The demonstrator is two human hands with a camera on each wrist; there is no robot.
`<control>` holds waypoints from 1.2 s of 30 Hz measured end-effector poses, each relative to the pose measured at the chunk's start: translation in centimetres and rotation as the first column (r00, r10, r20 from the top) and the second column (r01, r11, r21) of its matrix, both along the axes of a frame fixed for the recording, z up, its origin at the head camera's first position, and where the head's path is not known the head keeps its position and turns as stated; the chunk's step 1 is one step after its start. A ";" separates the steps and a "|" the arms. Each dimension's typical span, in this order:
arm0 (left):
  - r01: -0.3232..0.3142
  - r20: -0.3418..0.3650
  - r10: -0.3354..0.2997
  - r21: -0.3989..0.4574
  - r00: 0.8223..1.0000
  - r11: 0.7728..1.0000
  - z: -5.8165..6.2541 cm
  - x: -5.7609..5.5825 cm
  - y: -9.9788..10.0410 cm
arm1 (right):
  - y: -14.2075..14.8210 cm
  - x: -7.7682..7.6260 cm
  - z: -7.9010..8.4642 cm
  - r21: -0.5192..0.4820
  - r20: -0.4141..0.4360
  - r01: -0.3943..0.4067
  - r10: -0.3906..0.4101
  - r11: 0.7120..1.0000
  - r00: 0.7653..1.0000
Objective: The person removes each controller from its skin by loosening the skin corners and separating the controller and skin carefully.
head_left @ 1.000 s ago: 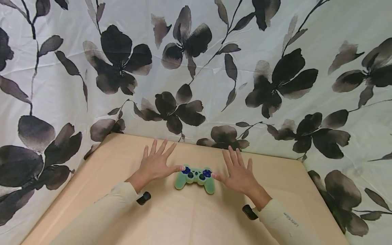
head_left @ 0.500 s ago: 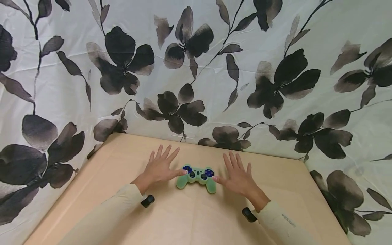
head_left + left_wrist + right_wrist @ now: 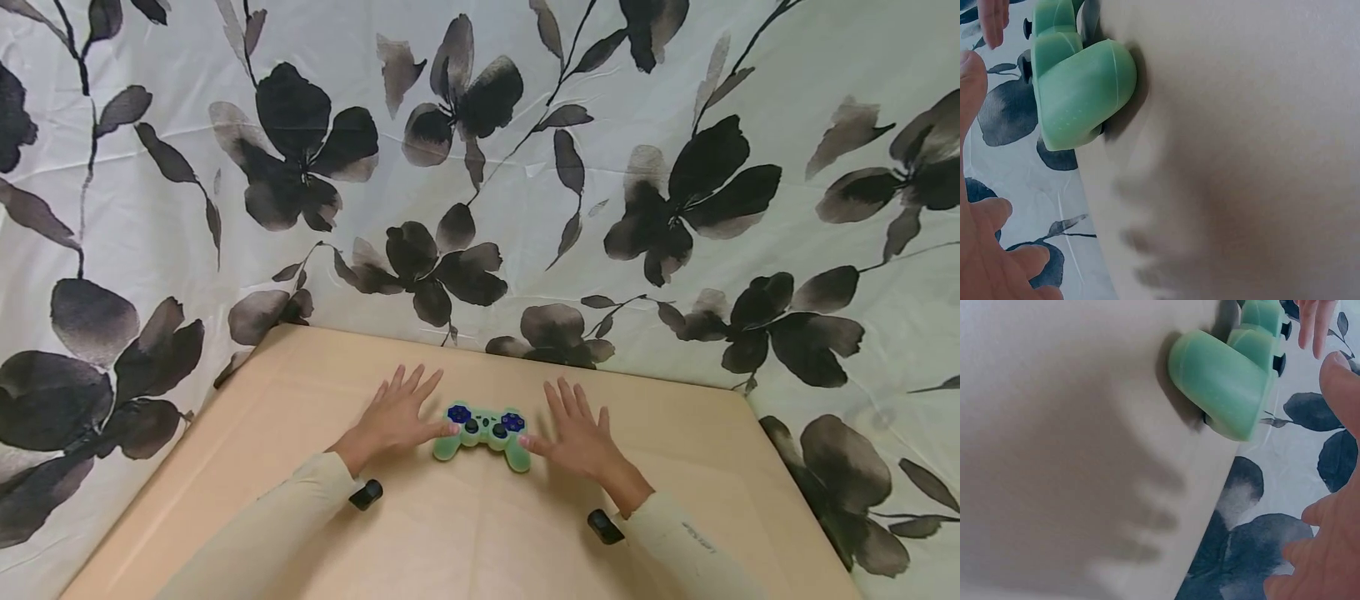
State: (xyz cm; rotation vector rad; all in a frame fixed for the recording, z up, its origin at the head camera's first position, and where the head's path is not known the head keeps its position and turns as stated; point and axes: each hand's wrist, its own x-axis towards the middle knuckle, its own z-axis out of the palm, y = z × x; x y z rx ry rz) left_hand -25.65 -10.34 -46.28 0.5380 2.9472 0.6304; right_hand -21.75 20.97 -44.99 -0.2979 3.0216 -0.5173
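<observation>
A light green game controller (image 3: 486, 432) with dark blue button pads and two black thumbsticks lies on the table. On its left, my left hand (image 3: 399, 417) hovers with fingers spread, the thumb overlapping the controller's left grip in the head view. My right hand (image 3: 585, 444) is spread in the same way on the other side, its thumb tip at the right grip. Both wrist views show the controller's grip (image 3: 1085, 94) resting on the surface, with the thumb held apart above it. The right palm (image 3: 1335, 544) casts a soft shadow on the table.
The tan table (image 3: 465, 533) runs back to a white curtain (image 3: 540, 283) printed with dark flowers and leaves, which also hangs along both sides. A black wrist device (image 3: 366, 495) sits under the left sleeve and another black device (image 3: 605, 527) under the right.
My left hand has moved slightly right and nearer to me, its fingers lower in the head view. My right hand has shifted slightly left and down. The controller stays in place.
</observation>
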 end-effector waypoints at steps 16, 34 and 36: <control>0.055 0.164 -0.087 0.191 0.983 0.980 -1.4 -0.6 0.3 | -0.4 -0.8 -2.2 -0.206 0.109 -0.030 0.054 0.978 0.993; -0.009 0.311 -0.189 0.540 0.932 0.842 -2.8 -1.4 0.9 | -1.5 -1.7 -4.1 -0.514 0.177 0.118 -0.030 0.850 0.984; -0.043 0.336 -0.196 0.588 0.921 0.808 -3.0 -1.5 1.1 | -1.6 -1.8 -4.3 -0.589 0.197 0.132 -0.017 0.797 0.980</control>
